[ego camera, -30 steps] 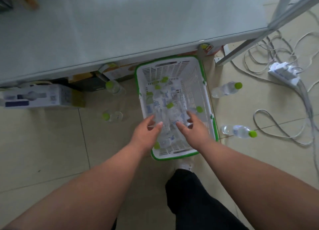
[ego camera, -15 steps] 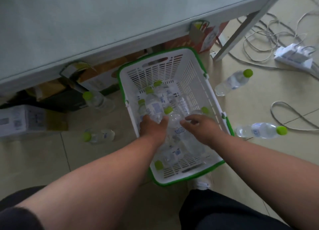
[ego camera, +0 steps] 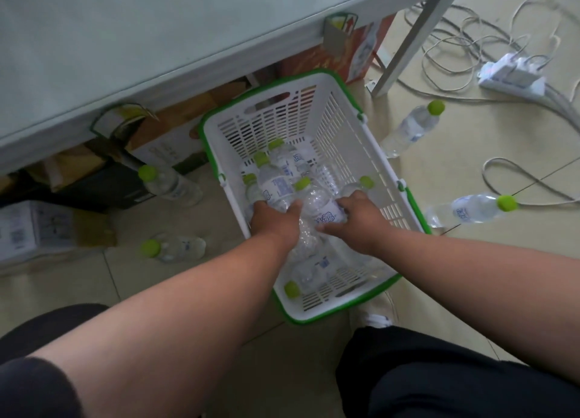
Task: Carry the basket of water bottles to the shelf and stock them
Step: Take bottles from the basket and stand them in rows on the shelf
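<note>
Centrally, one white basket (ego camera: 342,129) with a green rim, standing on the tiled floor (ego camera: 470,154) just in front of a pale shelf (ego camera: 125,41) that fills the picture from nine to twelve o'clock. Contents: a heap of clear water bottles (ego camera: 282,182) with green caps, lying on their sides across the basket's bottom; one more bottle (ego camera: 310,276) lies at the near end, cap toward seven o'clock. Left hand (ego camera: 276,220): inside the basket at its nine o'clock wall, fingers curled over a bottle, gripping it. Right hand (ego camera: 361,220): inside the basket toward three o'clock, fingers closed around a second bottle (ego camera: 326,210) with a blue label. The two hands sit close together, nearly touching. Loose bottles on the floor, four in all: one at two o'clock of the basket (ego camera: 411,129), one at three o'clock (ego camera: 470,209), one at nine o'clock (ego camera: 171,184) near the dark gap under the shelf, one at eight o'clock (ego camera: 172,248). Cardboard boxes (ego camera: 169,135) are stored under the shelf; a red carton (ego camera: 354,56) stands at twelve o'clock behind the basket. A power strip (ego camera: 514,78) with grey cables (ego camera: 455,56) lies at one to two o'clock. Dark trousers (ego camera: 439,370) and a white shoe (ego camera: 373,317) show at five to six o'clock.
</note>
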